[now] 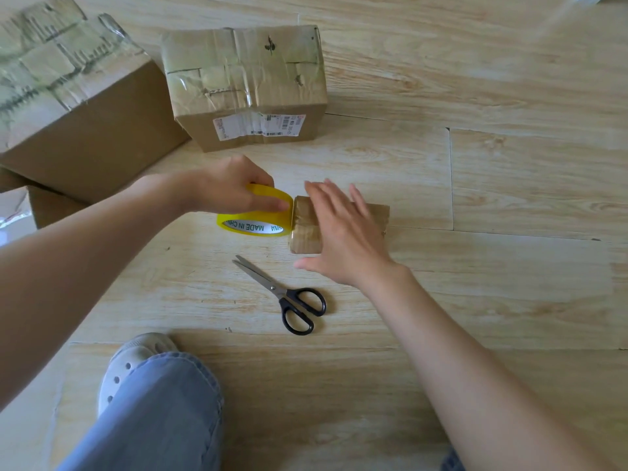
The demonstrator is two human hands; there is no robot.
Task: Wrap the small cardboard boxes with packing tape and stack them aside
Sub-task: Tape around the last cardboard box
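Observation:
A small cardboard box (305, 229) lies on the wooden floor at the middle of the head view, with tape over its left end. My right hand (343, 232) lies flat on top of it with straight fingers, hiding most of its top. My left hand (231, 188) grips a yellow roll of packing tape (255, 222), held against the box's left end. Black-handled scissors (289, 294) lie shut on the floor just in front of the box.
Two larger taped cardboard boxes stand behind: one with a shipping label (248, 86) at the middle back, another (74, 93) at the far left. My leg in blue jeans and a white shoe (136, 365) are at the lower left. Bare floor (509, 164) spreads right.

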